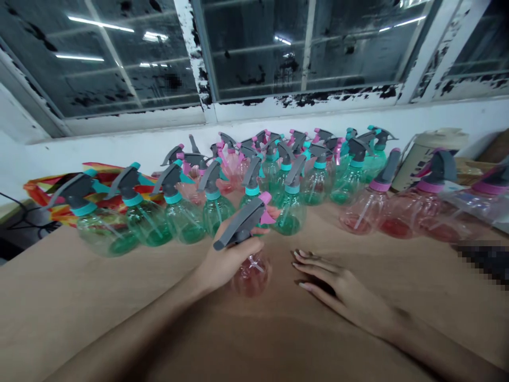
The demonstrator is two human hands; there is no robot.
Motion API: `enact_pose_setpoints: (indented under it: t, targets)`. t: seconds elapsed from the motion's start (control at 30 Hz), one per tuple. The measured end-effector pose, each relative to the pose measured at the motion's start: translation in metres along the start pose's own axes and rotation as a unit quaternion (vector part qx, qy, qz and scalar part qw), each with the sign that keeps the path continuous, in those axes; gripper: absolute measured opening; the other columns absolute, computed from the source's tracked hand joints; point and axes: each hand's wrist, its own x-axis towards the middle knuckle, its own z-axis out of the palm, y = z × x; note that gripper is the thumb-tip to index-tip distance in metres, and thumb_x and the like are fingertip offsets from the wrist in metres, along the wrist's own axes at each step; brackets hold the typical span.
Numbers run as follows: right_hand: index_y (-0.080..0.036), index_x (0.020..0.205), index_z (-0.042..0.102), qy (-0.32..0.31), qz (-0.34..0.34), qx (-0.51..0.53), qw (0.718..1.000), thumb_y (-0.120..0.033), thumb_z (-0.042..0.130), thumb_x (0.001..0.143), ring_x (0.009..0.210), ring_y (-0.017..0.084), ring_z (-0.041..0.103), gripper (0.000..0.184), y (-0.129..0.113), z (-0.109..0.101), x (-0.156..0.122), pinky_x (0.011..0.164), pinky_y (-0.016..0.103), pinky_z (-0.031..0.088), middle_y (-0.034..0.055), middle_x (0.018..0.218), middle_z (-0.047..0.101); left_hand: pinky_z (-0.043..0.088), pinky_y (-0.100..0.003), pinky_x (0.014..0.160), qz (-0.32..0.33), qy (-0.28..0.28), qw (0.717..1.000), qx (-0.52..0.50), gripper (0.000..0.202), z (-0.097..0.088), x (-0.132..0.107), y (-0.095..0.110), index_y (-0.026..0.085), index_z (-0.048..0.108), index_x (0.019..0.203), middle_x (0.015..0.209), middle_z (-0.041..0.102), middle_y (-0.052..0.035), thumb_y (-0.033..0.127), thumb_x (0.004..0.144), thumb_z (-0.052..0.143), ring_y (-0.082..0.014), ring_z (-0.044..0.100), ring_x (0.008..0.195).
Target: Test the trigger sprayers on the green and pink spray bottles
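Already, a grey plastic trigger head (240,223) tops the round, clear pink plastic spray bottle (251,278) over the brown worktop (59,297), its neck wrapped by the left hand (228,260); what is left cannot be told. The right hand (342,289) is empty, loosely spread nearby. Six clear green spray bottles (185,223) form the front row, three pink bottles (363,212) stand rightward; those behind overlap beyond counting.

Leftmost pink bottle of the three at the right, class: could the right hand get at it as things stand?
Probably yes: the right hand looks empty, and only tabletop shows between it and that pink bottle.
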Motion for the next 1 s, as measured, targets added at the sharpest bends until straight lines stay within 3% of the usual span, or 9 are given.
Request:
enact_pose_setpoints:
  t: [0.3,0.43,0.57,0.7,1.0]
  targets:
    - [-0.027,0.129,0.049,-0.002,0.01,0.019,1.0,-0.036,0.046,0.09,0.127,0.019,0.041,0.039,-0.002,-0.002,0.0,0.107,0.041,0.034,0.0001,0.136,0.048,0.051,-0.032,0.069,-0.01,-0.036,0.999,-0.028,0.037,0.0,-0.001,0.003,0.024,0.067,0.099,0.074,0.069,-0.0007,0.023,0.063,0.056,-0.0207,0.064,0.073]
    - [-0.027,0.128,0.049,-0.002,0.015,0.022,1.0,-0.036,0.047,0.09,0.126,0.019,0.041,0.04,-0.002,-0.003,0.0,0.106,0.042,0.035,0.0007,0.136,0.048,0.05,-0.035,0.077,0.012,-0.073,0.996,-0.047,0.038,0.001,-0.002,0.007,0.023,0.068,0.096,0.091,0.07,-0.0023,0.019,0.06,0.057,-0.0226,0.064,0.083]
    - [-0.026,0.128,0.05,-0.007,0.019,0.02,1.0,-0.037,0.046,0.09,0.127,0.019,0.041,0.04,-0.002,-0.002,0.0,0.107,0.041,0.034,0.0008,0.136,0.047,0.049,-0.035,0.079,0.003,-0.066,0.997,-0.047,0.04,0.002,-0.004,0.009,0.024,0.068,0.097,0.098,0.069,-0.0015,0.02,0.059,0.058,-0.0229,0.064,0.086]
    - [-0.027,0.127,0.05,0.002,0.014,0.031,0.999,-0.037,0.048,0.089,0.126,0.019,0.042,0.039,0.0,-0.001,0.0,0.106,0.041,0.036,0.0002,0.136,0.048,0.049,-0.033,0.076,0.021,-0.089,0.994,-0.057,0.043,0.0,-0.003,0.007,0.025,0.066,0.101,0.093,0.068,-0.0006,0.018,0.059,0.058,-0.0206,0.063,0.081]
    - [-0.028,0.127,0.05,-0.003,0.007,0.025,1.0,-0.036,0.047,0.09,0.126,0.02,0.042,0.039,0.0,-0.003,-0.001,0.105,0.043,0.036,0.0005,0.136,0.048,0.043,-0.027,0.063,0.014,-0.059,0.997,-0.053,0.015,-0.002,-0.008,-0.003,0.02,0.065,0.073,0.064,0.057,0.003,0.021,0.059,0.06,-0.0162,0.054,0.066]
